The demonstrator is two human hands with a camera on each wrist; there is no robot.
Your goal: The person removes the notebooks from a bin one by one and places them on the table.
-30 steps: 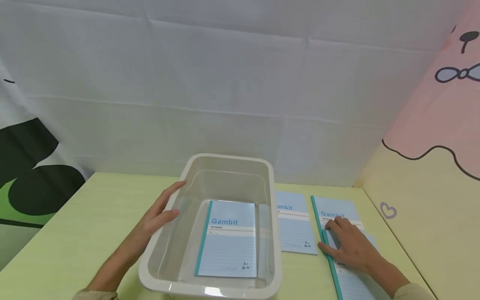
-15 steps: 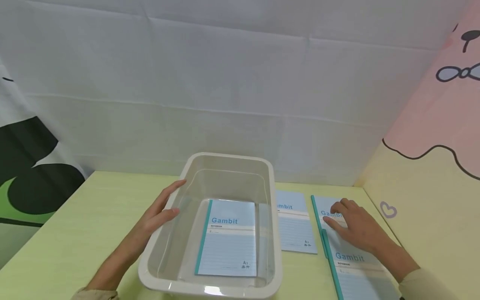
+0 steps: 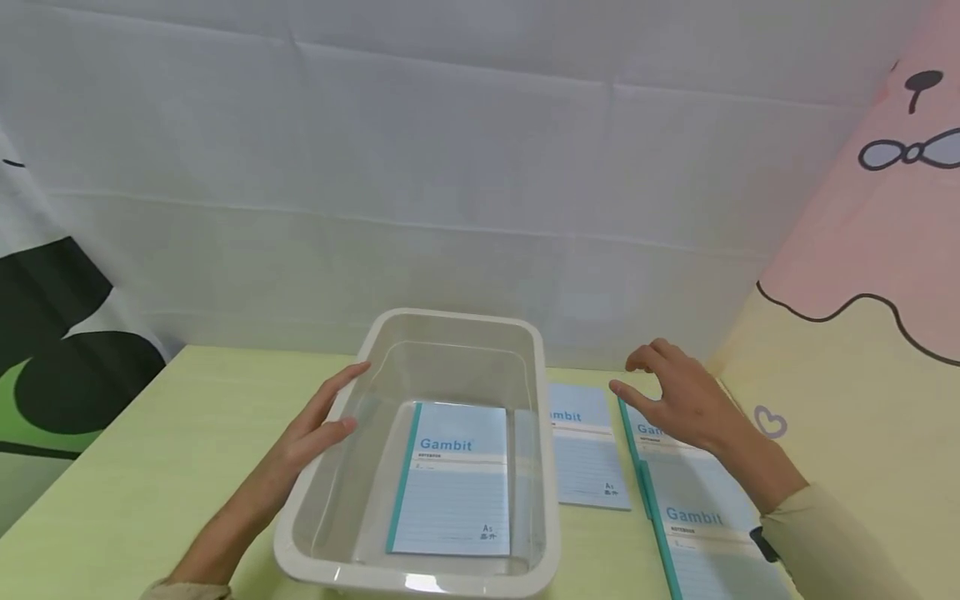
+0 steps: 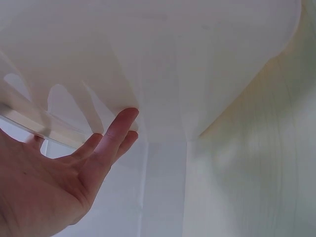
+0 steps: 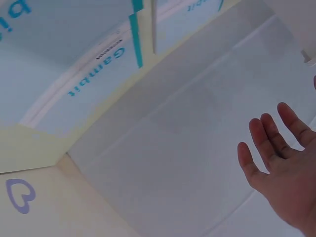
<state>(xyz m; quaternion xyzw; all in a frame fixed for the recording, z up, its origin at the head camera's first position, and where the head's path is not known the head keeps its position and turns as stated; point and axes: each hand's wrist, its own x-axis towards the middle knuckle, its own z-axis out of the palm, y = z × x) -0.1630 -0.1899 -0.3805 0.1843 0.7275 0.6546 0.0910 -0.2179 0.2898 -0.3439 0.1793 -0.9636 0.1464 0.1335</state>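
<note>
A pale plastic bin holds one blue Gambit notebook with a teal spine, lying flat on its floor. At the bin's left rim my left hand holds on, thumb over the edge; in the left wrist view the fingers touch the outer wall. My right hand hovers with nothing in it, fingers spread and slightly bent, over the far end of the right-hand notebooks. There a nearer notebook overlaps a farther notebook, partly hidden by the hand and arm.
Another notebook lies on the pale yellow table against the bin's right side, its left part hidden by the bin. A white cloth hangs behind the table. A printed pink and cream panel stands at the right.
My right hand has lifted off the right-hand notebooks and moved away toward the far edge of the table. The left hand and the bin have stayed in place.
</note>
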